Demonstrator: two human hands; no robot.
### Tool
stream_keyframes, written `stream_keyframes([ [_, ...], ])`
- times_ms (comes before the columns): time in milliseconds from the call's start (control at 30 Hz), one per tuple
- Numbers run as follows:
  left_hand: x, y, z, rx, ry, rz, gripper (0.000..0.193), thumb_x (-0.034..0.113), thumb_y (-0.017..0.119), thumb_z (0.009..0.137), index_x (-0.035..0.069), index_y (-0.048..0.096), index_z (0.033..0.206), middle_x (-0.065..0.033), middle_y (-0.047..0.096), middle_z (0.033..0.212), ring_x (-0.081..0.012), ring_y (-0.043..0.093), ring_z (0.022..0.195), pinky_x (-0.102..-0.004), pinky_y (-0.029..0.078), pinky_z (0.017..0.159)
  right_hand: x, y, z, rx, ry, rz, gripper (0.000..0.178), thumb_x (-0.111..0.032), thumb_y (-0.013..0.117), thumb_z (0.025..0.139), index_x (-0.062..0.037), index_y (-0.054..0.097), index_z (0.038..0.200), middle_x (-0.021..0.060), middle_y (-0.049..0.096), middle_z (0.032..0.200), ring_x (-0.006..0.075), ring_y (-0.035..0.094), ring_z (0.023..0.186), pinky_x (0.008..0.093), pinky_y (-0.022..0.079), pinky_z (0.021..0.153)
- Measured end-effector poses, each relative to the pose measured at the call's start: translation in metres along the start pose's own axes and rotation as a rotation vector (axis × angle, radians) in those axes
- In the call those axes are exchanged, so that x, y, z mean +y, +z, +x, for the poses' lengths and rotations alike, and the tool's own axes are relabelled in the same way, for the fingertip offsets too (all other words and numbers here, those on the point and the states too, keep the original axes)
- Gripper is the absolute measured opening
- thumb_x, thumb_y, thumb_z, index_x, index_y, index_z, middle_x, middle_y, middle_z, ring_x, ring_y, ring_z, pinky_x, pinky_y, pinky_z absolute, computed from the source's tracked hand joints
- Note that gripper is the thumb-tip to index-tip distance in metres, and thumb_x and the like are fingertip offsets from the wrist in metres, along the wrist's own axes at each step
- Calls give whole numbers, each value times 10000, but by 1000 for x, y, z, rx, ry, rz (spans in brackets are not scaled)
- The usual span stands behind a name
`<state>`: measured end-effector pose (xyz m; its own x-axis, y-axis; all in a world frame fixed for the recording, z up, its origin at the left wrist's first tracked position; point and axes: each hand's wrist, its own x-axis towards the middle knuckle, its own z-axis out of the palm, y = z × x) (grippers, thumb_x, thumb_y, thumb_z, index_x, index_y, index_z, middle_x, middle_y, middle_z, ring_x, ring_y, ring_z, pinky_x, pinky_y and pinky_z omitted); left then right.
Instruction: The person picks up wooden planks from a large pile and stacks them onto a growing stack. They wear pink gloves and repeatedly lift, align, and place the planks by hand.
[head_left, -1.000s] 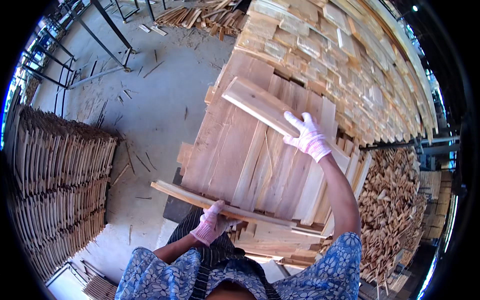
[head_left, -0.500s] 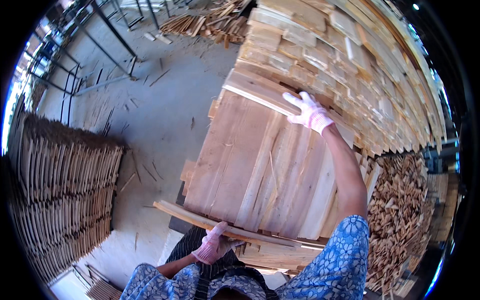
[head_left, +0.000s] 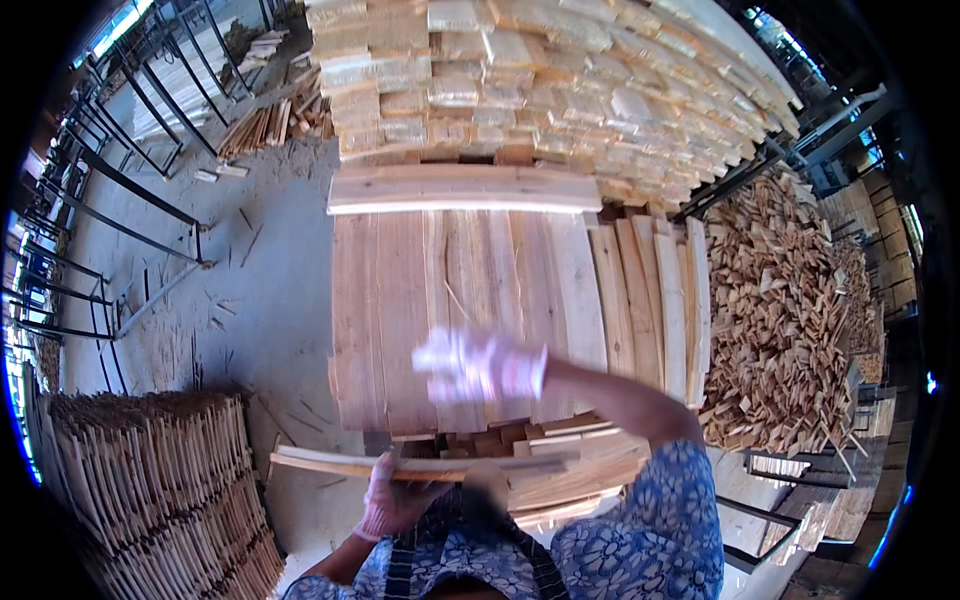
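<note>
My left hand (head_left: 381, 503), in a white and pink knit glove, is closed round a long narrow wooden plank (head_left: 325, 461) held level close to my body. My right hand (head_left: 478, 366), gloved alike, is over a layer of planks (head_left: 385, 300) laid side by side on a stack. Motion smears its fingers, and I cannot tell whether it touches the wood. Another plank (head_left: 460, 187) with a pale edge lies crosswise along the far end of that layer.
Beyond the stack rises a tall pile of boards (head_left: 480, 80) with ends facing me. A heap of wood offcuts (head_left: 770, 330) lies at right. Bundled upright slats (head_left: 165, 480) stand at lower left. Dark metal frames (head_left: 150, 190) stand on the concrete floor (head_left: 270, 250), where splinters lie.
My right hand has left the far crosswise plank and come back toward me over the layer. My left hand still holds its plank. The whole view has turned.
</note>
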<state>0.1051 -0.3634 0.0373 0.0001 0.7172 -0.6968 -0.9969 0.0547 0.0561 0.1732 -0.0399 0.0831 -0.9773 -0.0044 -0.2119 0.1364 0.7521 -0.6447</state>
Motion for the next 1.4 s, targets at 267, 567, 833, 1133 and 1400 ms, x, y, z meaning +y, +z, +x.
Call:
stream_keyframes([
  [267,14,91,-6,-356,268,397,551,377,502,1039,-39,500,1401,-215,568,1388,-337,577,1264,-483,462,1091,-77,23,-100,-236,245,726,1098,-389,839,765,-23,262,1625,242,426,1572,329,431,1450,400,332,1212],
  [567,24,69,41,-71,-79,1433,703,422,706,955,63,450,1503,-123,586,1363,-325,543,1311,-472,522,1021,-14,14,-115,6,486,-592,847,-412,846,784,-447,460,1537,194,467,1471,436,463,1356,519,393,1139],
  [833,123,129,38,-118,990,2898,965,435,824,775,179,358,1580,-191,434,1518,-412,364,1457,-526,347,1194,28,29,-122,168,261,-411,801,-447,838,792,-425,494,1515,169,528,1324,408,507,1255,545,401,1076],
  [1133,159,140,66,42,314,3126,1089,452,879,700,160,307,1579,-158,488,1436,-368,457,1370,-609,315,1166,28,43,-108,214,260,-418,771,-502,833,765,-489,522,1471,157,537,1283,327,551,1169,506,433,1030],
  [1400,131,252,165,-511,567,2936,669,386,774,832,95,549,1390,-165,537,1392,-380,519,1294,-576,391,1095,39,17,-139,597,274,-207,614,-488,720,869,-319,581,1444,170,589,1157,372,575,1113,536,434,1011],
])
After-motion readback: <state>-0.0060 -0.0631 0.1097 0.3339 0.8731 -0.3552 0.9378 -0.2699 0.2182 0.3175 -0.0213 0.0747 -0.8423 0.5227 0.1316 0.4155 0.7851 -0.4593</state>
